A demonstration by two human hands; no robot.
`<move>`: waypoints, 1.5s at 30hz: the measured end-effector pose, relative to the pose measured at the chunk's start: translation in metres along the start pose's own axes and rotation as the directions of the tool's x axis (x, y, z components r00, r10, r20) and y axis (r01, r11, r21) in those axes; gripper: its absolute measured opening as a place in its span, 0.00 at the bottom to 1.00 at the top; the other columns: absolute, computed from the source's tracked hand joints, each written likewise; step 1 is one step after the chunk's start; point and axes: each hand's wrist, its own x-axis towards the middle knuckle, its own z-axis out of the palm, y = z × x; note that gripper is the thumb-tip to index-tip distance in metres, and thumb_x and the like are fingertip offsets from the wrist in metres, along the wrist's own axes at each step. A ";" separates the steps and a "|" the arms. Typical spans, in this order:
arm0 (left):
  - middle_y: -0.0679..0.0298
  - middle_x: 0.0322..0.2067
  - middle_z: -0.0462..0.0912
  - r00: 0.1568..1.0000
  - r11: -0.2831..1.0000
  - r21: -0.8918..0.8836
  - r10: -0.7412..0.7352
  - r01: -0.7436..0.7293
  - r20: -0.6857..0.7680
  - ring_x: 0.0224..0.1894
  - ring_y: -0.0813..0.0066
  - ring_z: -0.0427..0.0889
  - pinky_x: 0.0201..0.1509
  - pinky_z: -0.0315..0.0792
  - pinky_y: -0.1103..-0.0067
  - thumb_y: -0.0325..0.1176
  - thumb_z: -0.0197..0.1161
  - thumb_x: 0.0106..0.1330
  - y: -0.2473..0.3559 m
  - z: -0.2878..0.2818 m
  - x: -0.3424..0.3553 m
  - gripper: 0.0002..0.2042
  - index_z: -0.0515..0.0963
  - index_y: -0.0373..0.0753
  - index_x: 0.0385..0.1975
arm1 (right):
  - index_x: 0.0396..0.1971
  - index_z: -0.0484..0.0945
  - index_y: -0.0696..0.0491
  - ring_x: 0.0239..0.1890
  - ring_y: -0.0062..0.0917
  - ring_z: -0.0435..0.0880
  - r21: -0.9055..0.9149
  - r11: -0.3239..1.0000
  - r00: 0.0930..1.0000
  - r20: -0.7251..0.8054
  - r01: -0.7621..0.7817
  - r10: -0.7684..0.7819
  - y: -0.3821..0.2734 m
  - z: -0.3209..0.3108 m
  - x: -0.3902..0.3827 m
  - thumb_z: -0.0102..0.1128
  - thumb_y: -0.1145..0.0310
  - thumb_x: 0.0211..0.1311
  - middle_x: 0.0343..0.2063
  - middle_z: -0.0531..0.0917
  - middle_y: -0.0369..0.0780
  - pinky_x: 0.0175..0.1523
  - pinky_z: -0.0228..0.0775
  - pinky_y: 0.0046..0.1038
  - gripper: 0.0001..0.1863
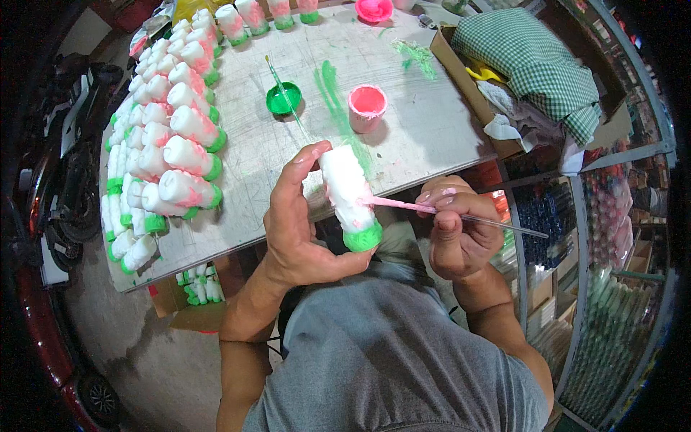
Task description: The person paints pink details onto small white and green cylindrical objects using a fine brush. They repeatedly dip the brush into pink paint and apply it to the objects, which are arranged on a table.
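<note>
Between the thumb and fingers of my left hand (299, 223) is a white candle (344, 181) with raised relief and a green base, held tilted above the table's near edge. My right hand (464, 227) pinches a thin paintbrush (403, 204) smeared with pink. Its tip touches the candle's side, where a little pink shows. Just beyond the candle stands a cup of pink paint (366, 108). Left of that cup, a small green paint dish (283, 99) has another brush (273, 72) resting across it.
Rows of white candles (188, 153) with pink marks and green bases fill the table's left side. A cardboard box (497, 140) with a green checked cloth (529, 65) sits at the right. Below are a box of candles (201, 288) and, at right, shelves (586, 216) of packed goods.
</note>
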 end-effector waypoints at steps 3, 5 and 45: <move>0.42 0.64 0.67 1.000 1.000 0.010 -0.015 0.014 0.020 0.66 0.55 0.69 0.70 0.62 0.64 0.30 0.81 0.35 0.001 0.000 -0.001 0.57 0.53 0.28 0.70 | 0.38 0.74 0.61 0.34 0.34 0.86 0.016 0.999 0.999 -0.019 -0.029 0.029 0.001 -0.004 -0.002 0.61 0.75 0.68 0.29 0.84 0.46 0.40 0.80 0.34 0.06; 0.42 0.64 0.67 0.999 1.000 0.016 -0.021 0.020 0.026 0.66 0.55 0.69 0.70 0.62 0.65 0.30 0.81 0.35 0.002 0.000 -0.002 0.57 0.53 0.28 0.70 | 0.39 0.74 0.61 0.33 0.34 0.85 0.017 1.000 1.000 -0.016 0.000 0.000 0.000 -0.002 -0.001 0.61 0.74 0.69 0.29 0.84 0.46 0.40 0.80 0.34 0.07; 0.47 0.61 0.72 0.994 0.977 0.193 -0.099 0.090 0.036 0.58 0.58 0.76 0.60 0.69 0.70 0.37 0.79 0.34 0.015 -0.008 0.004 0.53 0.60 0.34 0.67 | 0.41 0.74 0.57 0.34 0.37 0.85 -0.120 0.985 0.980 0.166 0.128 -0.107 -0.011 -0.003 0.003 0.62 0.70 0.68 0.35 0.84 0.45 0.43 0.79 0.38 0.09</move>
